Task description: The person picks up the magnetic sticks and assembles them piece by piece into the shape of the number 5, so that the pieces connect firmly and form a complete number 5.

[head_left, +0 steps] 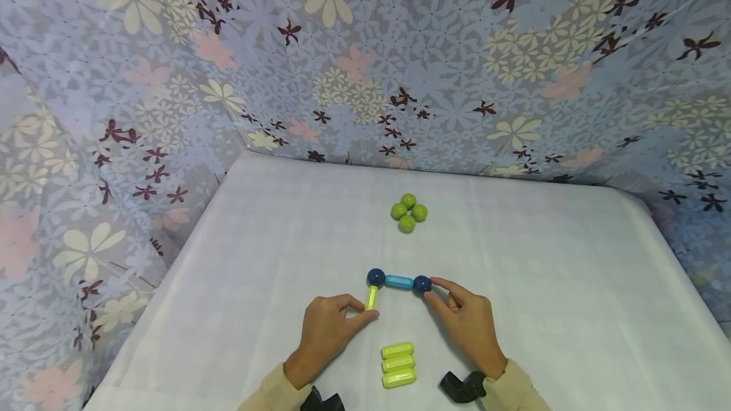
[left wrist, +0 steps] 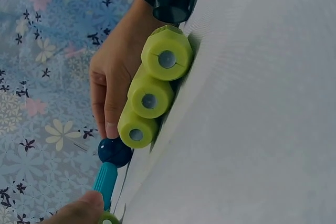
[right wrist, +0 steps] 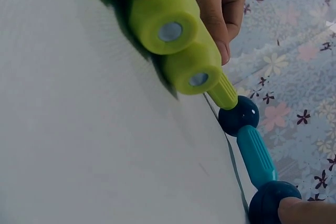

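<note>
My left hand [head_left: 325, 328] pinches the lower end of a yellow-green magnetic rod [head_left: 371, 299] between thumb and fingers. The rod's upper end meets a dark blue ball [head_left: 375, 278]. From that ball a light blue rod [head_left: 398, 282] runs right to a second dark blue ball [head_left: 422, 284], which my right hand [head_left: 471, 322] holds with thumb and forefinger. Together the pieces form a corner shape. Between the wrists lie three yellow-green rods [head_left: 398, 364] side by side; the right wrist view shows grey discs in the rod ends [right wrist: 170, 32].
Several green balls [head_left: 407, 224] sit in a cluster farther back on the white-covered table [head_left: 297, 221]. Flower-patterned cloth [head_left: 365, 56] hangs behind the table and along its left side. Dark wrist devices [head_left: 464, 387] are worn at both cuffs.
</note>
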Tool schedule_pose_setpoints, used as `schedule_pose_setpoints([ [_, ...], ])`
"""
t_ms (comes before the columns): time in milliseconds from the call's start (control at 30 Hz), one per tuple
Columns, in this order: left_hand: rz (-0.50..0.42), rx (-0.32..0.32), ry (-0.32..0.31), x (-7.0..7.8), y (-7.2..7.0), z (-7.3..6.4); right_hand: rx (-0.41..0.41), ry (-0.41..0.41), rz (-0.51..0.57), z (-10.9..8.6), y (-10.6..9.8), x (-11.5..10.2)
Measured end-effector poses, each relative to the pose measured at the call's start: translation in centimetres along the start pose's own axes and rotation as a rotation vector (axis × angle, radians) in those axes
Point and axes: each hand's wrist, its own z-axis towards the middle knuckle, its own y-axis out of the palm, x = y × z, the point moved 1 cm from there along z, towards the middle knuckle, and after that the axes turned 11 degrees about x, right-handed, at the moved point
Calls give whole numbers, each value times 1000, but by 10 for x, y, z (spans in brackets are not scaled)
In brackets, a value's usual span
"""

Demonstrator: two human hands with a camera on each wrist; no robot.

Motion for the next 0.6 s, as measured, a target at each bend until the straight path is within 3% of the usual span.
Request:
schedule_pose_setpoints([
  [267, 6, -40, 38, 0, 1, 0, 4, -13, -21, 0, 2, 0],
  [433, -76, -22, -35, 1, 2, 0, -6, 28, -22, -1, 1, 0],
  [600, -187, 25, -80, -2, 3, 10, -4, 25, -27, 0, 1, 0],
])
